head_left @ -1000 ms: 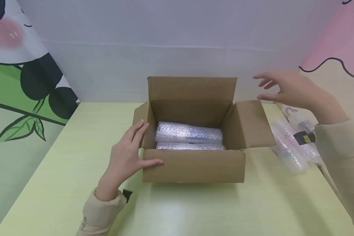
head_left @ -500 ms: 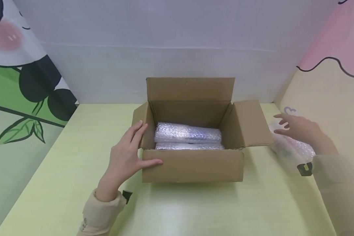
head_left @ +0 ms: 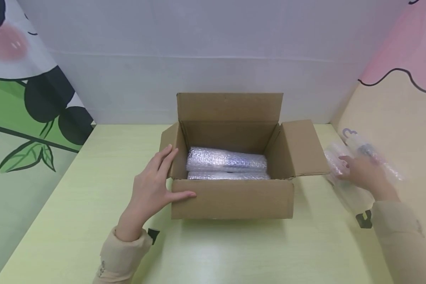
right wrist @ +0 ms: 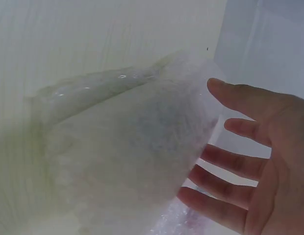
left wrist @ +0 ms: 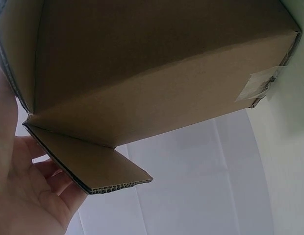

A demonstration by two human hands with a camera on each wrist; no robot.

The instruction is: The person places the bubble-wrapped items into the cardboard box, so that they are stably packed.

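A cardboard box stands on the table with its flaps spread. Two bubble-wrapped packages lie inside, one behind the other. My left hand rests at the box's front left corner, fingers over the left flap, thumb along the front flap. My right hand is among clear bubble-wrapped packages right of the box. In the right wrist view its fingers are spread apart, tips right at the edge of a cloudy plastic wrapping. What is inside the wrapping is blurred.
The right flap juts toward the packages beside the right hand. Another wrapped package lies against the right wall, blurred. A pale wall rises behind the box on the light yellow table.
My right hand has come down from the air at the right onto the wrapped packages, and a package by the right wall has shifted. The left hand and box stay put.
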